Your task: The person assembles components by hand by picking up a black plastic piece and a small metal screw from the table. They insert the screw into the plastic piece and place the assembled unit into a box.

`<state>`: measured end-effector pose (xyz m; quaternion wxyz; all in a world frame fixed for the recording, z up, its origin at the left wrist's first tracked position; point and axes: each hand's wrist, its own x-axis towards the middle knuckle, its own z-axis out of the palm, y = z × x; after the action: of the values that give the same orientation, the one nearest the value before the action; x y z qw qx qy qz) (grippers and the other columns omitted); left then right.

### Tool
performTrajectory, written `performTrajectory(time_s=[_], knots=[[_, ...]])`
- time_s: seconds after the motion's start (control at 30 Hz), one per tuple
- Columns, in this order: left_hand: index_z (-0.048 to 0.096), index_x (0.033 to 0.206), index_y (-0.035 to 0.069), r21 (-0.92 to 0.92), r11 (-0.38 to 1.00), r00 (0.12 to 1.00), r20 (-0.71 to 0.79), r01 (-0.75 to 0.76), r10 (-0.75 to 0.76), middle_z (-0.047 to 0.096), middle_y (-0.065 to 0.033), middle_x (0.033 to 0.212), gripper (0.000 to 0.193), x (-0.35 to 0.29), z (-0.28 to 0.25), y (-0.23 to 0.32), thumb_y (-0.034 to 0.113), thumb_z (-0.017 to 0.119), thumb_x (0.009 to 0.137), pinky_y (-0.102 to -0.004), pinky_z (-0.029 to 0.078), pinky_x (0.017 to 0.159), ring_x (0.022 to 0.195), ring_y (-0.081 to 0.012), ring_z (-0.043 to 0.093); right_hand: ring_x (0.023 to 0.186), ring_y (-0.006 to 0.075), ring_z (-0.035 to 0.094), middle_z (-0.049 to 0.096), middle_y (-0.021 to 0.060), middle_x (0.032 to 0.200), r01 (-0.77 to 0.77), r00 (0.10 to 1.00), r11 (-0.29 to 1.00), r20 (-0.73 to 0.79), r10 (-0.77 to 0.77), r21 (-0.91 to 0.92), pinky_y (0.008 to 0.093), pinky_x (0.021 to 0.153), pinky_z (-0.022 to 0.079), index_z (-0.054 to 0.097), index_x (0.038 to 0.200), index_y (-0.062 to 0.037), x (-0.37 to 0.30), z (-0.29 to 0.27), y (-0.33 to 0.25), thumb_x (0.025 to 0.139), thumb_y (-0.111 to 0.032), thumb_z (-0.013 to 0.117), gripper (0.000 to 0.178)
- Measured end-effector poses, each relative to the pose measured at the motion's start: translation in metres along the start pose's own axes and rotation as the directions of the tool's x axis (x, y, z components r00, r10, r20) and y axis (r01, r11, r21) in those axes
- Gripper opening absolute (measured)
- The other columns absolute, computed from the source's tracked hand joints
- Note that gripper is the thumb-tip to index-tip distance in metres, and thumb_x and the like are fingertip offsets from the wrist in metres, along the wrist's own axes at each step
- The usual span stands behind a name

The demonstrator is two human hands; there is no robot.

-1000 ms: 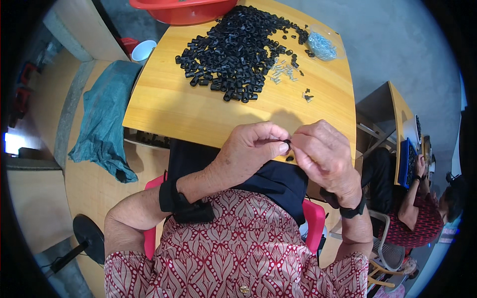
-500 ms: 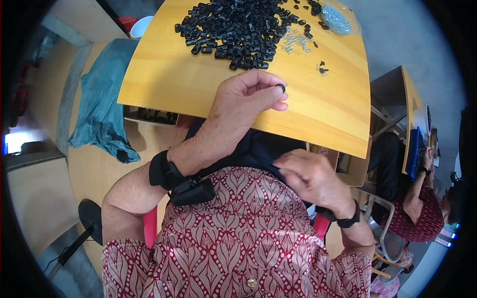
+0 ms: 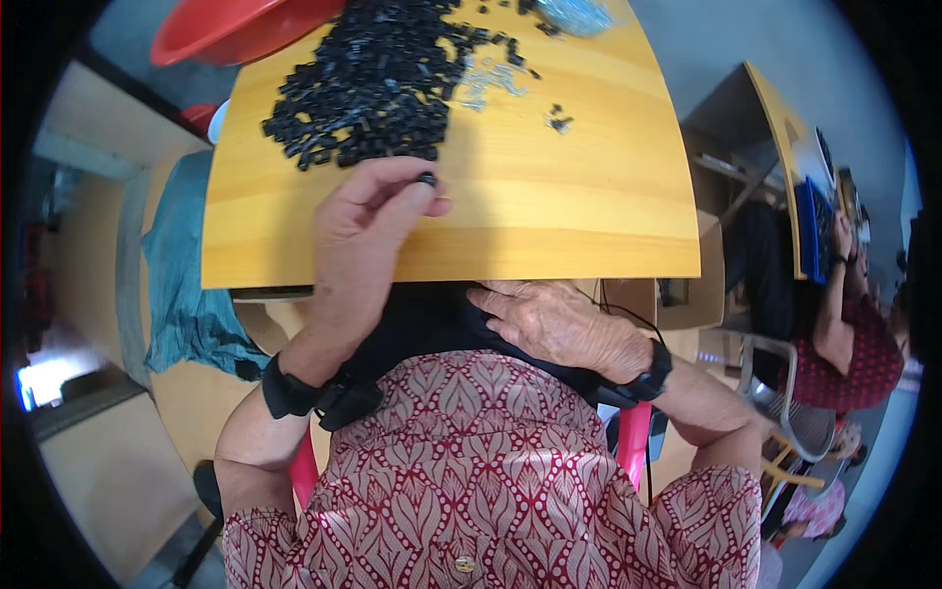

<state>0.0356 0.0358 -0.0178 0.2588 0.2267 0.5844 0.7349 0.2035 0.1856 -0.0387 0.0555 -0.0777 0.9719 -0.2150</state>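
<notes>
My left hand (image 3: 368,221) reaches over the yellow wooden table (image 3: 549,206) and pinches a small black plastic part (image 3: 427,179) between thumb and fingertips, just below a large heap of similar black parts (image 3: 368,83). My right hand (image 3: 554,322) rests flat on my lap below the table's front edge, fingers spread, holding nothing. A black band sits on each wrist.
A red basin (image 3: 231,29) stands at the table's far left corner. Small silvery metal pieces (image 3: 486,80) and a clear bag (image 3: 574,15) lie beyond the heap. A teal cloth (image 3: 182,285) hangs at the left. Another person in red (image 3: 854,334) sits at a desk on the right.
My hands were together at the table edge. The left hand has moved out over the table toward the heap with the black part, and the right hand has dropped to my lap.
</notes>
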Motion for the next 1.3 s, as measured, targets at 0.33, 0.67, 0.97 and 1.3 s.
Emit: performTrajectory(time_s=[0.33, 0.67, 0.97, 1.3], knots=[[0.064, 0.116, 0.002, 0.198, 0.98, 1.0, 0.009, 0.019, -0.021, 0.067, -0.0071, 0.103, 0.02, 0.013, -0.009, -0.008, 0.008, 0.059, 0.097, -0.0261, 0.05, 0.089, 0.092, -0.0142, 0.065, 0.086, 0.0374, 0.065, 0.068, 0.0198, 0.094, -0.423, 0.904, 0.881, 0.166, 0.394, 0.214, 0.0412, 0.078, 0.053, 0.065, 0.112, 0.0002, -0.114, -0.056, 0.075, 0.084, -0.015, 0.066, 0.032], [0.064, 0.112, -0.001, 0.382, 0.924, 0.999, -0.025, 0.028, -0.02, 0.067, -0.0089, 0.099, 0.019, 0.024, 0.012, 0.006, 0.011, 0.062, 0.096, -0.0313, 0.053, 0.091, 0.09, -0.018, 0.067, 0.095, 0.0405, 0.064, 0.066, 0.0262, 0.096, -0.503, 0.809, 0.761, -0.086, 0.581, 0.41, 0.046, 0.084, 0.05, 0.064, 0.111, 0.0039, -0.156, 0.012, 0.107, 0.083, -0.017, 0.06, 0.035], [0.062, 0.115, 0.003, 0.385, 0.923, 0.999, 0.027, 0.013, -0.026, 0.067, -0.0077, 0.104, 0.021, 0.031, 0.018, 0.006, 0.013, 0.061, 0.097, -0.0348, 0.05, 0.097, 0.097, -0.02, 0.067, 0.086, 0.0264, 0.067, 0.07, 0.0173, 0.092, 0.047, 0.676, 0.604, -0.471, 0.566, 0.795, 0.0354, 0.077, 0.053, 0.067, 0.105, -0.0003, -0.093, 0.132, 0.145, 0.087, -0.014, 0.063, 0.023], [0.06, 0.113, -0.001, 0.389, 0.921, 0.999, -0.019, -0.018, 0.028, 0.067, -0.0118, 0.1, 0.019, 0.022, 0.05, 0.017, 0.006, 0.06, 0.096, -0.035, 0.051, 0.092, 0.092, -0.02, 0.065, 0.085, 0.0248, 0.067, 0.07, 0.016, 0.091, -0.083, 0.675, 0.571, -0.375, 0.635, 0.817, 0.0347, 0.075, 0.052, 0.067, 0.105, -0.0006, -0.061, 0.121, 0.179, 0.088, -0.014, 0.063, 0.022]])
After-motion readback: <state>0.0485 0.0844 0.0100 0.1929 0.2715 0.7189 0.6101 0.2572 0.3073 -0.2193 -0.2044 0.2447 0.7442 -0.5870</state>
